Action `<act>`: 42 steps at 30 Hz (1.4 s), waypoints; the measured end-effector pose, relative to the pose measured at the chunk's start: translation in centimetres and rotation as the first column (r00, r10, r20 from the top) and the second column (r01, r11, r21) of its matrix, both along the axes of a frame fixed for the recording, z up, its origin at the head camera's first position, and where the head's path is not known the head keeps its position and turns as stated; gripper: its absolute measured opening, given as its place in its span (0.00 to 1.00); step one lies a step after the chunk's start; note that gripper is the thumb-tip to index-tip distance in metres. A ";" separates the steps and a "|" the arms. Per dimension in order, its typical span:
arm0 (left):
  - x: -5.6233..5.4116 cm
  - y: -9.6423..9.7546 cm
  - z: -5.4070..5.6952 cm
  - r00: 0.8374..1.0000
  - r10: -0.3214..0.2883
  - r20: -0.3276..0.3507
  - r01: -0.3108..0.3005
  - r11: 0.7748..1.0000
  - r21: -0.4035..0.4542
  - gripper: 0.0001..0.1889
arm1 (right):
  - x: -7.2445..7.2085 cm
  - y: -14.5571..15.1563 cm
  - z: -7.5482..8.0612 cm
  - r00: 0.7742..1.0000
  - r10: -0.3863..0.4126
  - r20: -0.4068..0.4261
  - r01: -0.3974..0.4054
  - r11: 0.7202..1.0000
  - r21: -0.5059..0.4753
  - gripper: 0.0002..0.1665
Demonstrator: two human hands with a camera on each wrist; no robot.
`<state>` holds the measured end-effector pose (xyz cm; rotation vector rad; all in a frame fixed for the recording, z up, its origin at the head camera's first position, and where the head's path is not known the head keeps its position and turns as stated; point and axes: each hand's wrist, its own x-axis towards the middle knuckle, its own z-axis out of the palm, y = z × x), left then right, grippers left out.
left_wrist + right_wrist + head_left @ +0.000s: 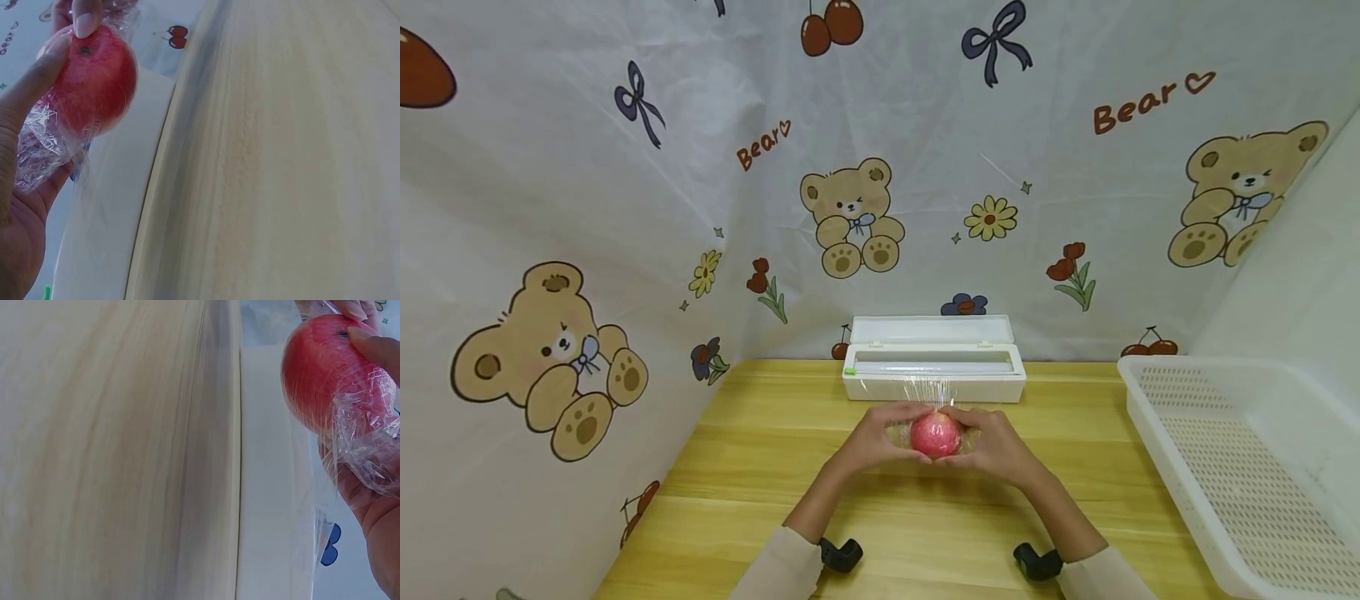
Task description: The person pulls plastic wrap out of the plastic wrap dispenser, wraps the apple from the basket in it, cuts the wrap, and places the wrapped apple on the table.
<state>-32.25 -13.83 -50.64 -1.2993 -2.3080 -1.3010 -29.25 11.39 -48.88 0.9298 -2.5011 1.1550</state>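
Observation:
A red apple (936, 435) is held up between both hands in front of the white cling film box. Clear plastic wrap (47, 140) covers part of it and bunches at its sides. My left hand (880, 437) grips the apple from the left, its thumb on the near face around the small dark hollow. From the right, my right hand (996, 443) grips it too, thumb (375, 350) on the same face and fingers behind. Strands of film stretch from the apple back toward the box (934, 387), whose lid stands open with a white roll (934, 367) inside.
A white perforated basket (1157, 450) stands on the right of the wooden table (760, 500). Behind the table hangs a pale cloth (925, 117) printed with bears, bows and flowers. Dark wrist devices (842, 556) sit at both cuffs.

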 end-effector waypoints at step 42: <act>0.0 -0.5 -0.3 0.962 -0.037 0.270 0.027 0.999 0.042 0.33 | -0.1 0.1 -0.1 0.992 0.097 0.081 -0.094 0.995 -0.044 0.45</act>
